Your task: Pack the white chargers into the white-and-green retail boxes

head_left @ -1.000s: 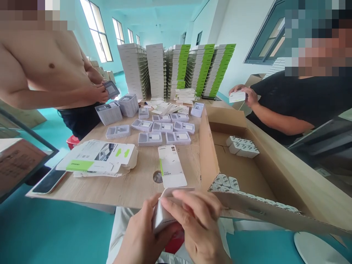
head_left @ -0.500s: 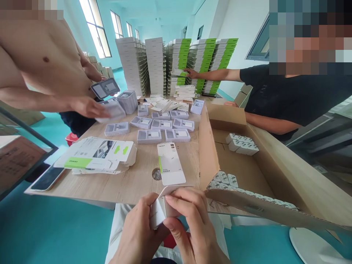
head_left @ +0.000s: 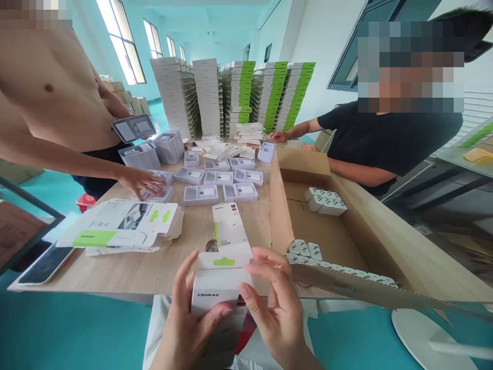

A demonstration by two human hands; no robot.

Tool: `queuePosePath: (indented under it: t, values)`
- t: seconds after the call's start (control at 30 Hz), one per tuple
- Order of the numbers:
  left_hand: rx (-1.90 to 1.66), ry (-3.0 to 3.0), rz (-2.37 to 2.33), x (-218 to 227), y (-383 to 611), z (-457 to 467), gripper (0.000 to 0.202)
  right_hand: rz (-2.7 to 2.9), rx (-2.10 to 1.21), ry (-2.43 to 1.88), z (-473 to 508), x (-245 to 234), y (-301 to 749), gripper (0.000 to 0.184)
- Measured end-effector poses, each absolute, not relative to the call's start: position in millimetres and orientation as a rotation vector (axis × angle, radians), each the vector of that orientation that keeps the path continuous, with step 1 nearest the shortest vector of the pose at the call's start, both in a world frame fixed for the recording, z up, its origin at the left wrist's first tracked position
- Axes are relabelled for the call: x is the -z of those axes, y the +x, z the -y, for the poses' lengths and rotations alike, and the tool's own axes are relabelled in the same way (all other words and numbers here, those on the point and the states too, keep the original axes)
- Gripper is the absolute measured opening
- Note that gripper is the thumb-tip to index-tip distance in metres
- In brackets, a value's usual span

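Observation:
My left hand (head_left: 188, 316) is wrapped round a white carton (head_left: 215, 288) with a green hang-hole tab at its top, thumb across the front. At the carton's right edge, my right hand (head_left: 275, 303) has its fingers apart, fingertips at the tab and upper corner. Just beyond lies a white printed card or flat carton (head_left: 231, 226) on the table, its near end hidden behind the held carton. Past that sit several clear plastic trays (head_left: 241, 192) with white pieces in them. Flattened cartons (head_left: 127, 221) are piled to the left.
A large cardboard box (head_left: 327, 236) at right holds small white blocks (head_left: 325, 200). Tall carton stacks (head_left: 231, 97) rise at the back. A co-worker's hand (head_left: 148, 185) reaches among trays at left; another's hand (head_left: 279, 136) rests at the back. A phone (head_left: 46, 264) lies front left.
The carton has turned so its tab and front face show, and my right fingers have spread. The left co-worker's hand has moved down to the trays; the right co-worker's hand has left the stacks.

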State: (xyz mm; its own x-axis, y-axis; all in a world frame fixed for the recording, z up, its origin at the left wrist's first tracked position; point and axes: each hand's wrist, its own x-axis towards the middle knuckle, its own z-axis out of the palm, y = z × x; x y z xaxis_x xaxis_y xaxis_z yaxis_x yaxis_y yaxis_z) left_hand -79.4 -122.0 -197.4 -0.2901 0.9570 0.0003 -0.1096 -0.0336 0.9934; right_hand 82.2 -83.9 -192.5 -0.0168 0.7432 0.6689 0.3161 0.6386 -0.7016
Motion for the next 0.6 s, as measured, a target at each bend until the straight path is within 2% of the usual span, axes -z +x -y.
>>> queuePosePath:
  t: [0.07,0.17,0.27,0.37,0.5,0.6]
  values:
    - [-1.551,1.001,-1.296,200.3,-78.6,124.6,0.081,1.565,-0.469,-0.91,88.2,202.8,81.0,0.015]
    - [-1.677,1.089,-1.392,205.1,-78.4,129.1,0.061,1.539,-0.645,-0.815,94.1,211.0,78.5,0.022]
    - [-1.73,1.187,-1.516,205.0,-78.6,131.3,0.047,1.474,-0.813,-0.819,97.6,209.5,76.8,0.02]
    - [-1.689,1.182,-1.516,200.6,-76.7,130.3,0.048,1.437,-0.878,-0.822,99.9,203.5,73.7,0.02]
    - [-1.653,1.068,-1.427,197.2,-70.9,127.1,0.054,1.221,-0.873,-0.813,104.5,202.6,64.6,0.038]
    - [-1.662,1.011,-1.419,199.2,-67.7,126.2,0.058,1.259,-0.789,-0.819,105.8,208.2,62.1,0.036]
